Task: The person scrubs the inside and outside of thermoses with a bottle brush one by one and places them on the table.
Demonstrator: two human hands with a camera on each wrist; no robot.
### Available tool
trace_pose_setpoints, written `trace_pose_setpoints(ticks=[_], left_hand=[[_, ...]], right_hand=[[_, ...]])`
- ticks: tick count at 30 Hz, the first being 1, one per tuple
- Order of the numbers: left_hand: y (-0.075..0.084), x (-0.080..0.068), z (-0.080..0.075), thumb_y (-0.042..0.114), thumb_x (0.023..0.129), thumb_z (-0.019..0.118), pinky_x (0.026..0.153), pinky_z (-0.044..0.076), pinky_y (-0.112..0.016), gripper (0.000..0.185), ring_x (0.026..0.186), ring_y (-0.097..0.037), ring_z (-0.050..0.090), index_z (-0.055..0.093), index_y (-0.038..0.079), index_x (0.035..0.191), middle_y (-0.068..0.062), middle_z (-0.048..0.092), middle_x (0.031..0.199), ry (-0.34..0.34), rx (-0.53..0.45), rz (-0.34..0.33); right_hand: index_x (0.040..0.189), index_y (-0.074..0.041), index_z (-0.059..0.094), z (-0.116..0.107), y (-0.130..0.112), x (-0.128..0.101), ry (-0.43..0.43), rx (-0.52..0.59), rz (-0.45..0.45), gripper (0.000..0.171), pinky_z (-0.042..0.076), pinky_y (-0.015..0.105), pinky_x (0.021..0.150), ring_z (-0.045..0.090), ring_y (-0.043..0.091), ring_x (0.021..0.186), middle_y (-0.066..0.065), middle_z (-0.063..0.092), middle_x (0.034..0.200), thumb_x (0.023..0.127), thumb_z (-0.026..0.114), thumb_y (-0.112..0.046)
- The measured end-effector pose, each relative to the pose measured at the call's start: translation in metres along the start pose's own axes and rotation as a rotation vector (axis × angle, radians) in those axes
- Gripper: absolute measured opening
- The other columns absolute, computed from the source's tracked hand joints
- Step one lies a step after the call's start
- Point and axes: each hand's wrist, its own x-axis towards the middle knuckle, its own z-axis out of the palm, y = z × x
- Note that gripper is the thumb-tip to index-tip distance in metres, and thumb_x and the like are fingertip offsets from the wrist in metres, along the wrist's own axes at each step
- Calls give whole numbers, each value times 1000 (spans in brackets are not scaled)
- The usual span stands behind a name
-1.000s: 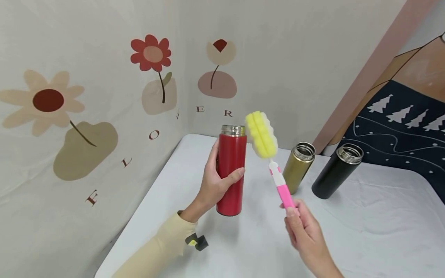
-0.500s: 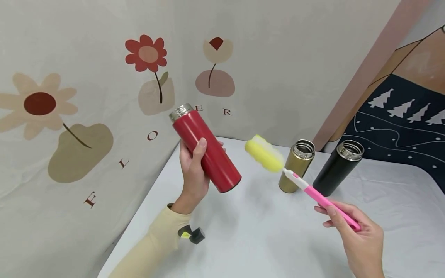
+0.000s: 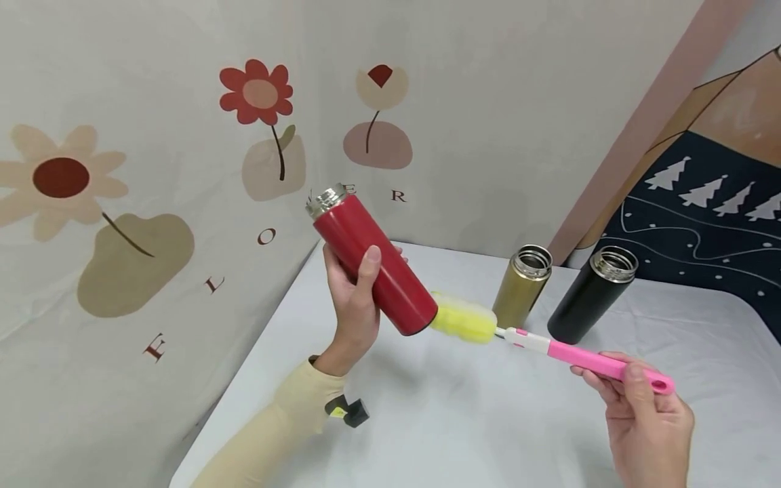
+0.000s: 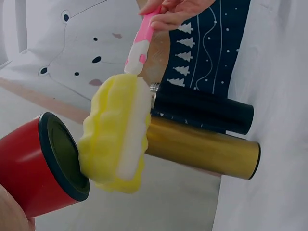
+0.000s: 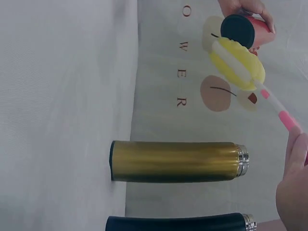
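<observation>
In the head view my left hand [image 3: 356, 308] grips a red vacuum flask [image 3: 378, 257] above the table. The flask is tilted, its bare steel mouth up to the left and its dark base down to the right. My right hand [image 3: 649, 413] holds a bottle brush [image 3: 588, 359] by its pink handle. The yellow and white sponge head [image 4: 113, 130] is at the flask's base in the left wrist view, seemingly against it. In the right wrist view the sponge overlaps the edge of the dark base [image 5: 238, 30].
A gold flask [image 3: 523, 288] and a black flask [image 3: 592, 295], both lidless, stand at the back right of the white-covered table [image 3: 464, 420]. Behind them hangs a pale cloth [image 3: 476, 122] printed with flowers and letters.
The red flask has gone from upright to tilted, its mouth swinging left. The brush has swung from nearly upright to almost level, its sponge head lowered to the flask's base.
</observation>
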Motion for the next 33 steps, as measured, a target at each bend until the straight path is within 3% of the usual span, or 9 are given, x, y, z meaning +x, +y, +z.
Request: trace_pose_setpoints(ticks=[4,8,13,18,25,31,33], left_hand=[[-1,-2,5,9,101,58,98,61,-50,71,124,-39,62,27,16,164,-19,51,143,-21,14,22],[-3,-1,7,11,101,60,96,62,-49,71,124,-40,62,28,15,164,-17,52,143,-24,40,29],[-7,1,7,15,102,62,94,63,-49,79,123,-41,62,23,21,170,-18,52,144,-13,73,42],[-11,3,1,17,102,64,93,63,-50,86,124,-42,61,18,27,174,-20,51,144,36,86,59],[-11,4,-8,17,102,65,95,62,-49,87,126,-40,60,17,28,174,-18,49,146,134,40,59],[-7,1,-8,16,102,63,95,62,-50,87,123,-41,62,16,28,174,-18,48,148,133,23,47],[-5,-2,-7,16,102,62,95,62,-49,86,123,-40,62,16,28,174,-18,48,147,139,21,41]], right_hand=[[141,21,56,4,3,0,-1,128,-31,47,57,38,89,79,33,102,25,75,119,113,58,-16],[139,24,55,4,8,-2,-3,203,-52,44,57,42,86,80,34,98,27,74,116,113,57,-11],[134,24,60,1,18,-6,-57,215,-71,36,61,41,85,80,33,97,26,75,114,115,51,-5],[132,22,62,3,23,-13,-89,214,-51,35,61,43,83,80,34,99,25,76,114,115,49,-5],[134,29,55,4,22,-22,-175,370,-143,35,60,47,84,79,38,100,31,74,114,115,44,1],[136,34,47,6,13,-20,-98,432,-220,41,59,46,83,79,39,98,33,73,111,113,50,0],[137,33,47,8,12,-19,-70,391,-223,43,58,45,82,79,37,98,31,74,110,113,53,-2]])
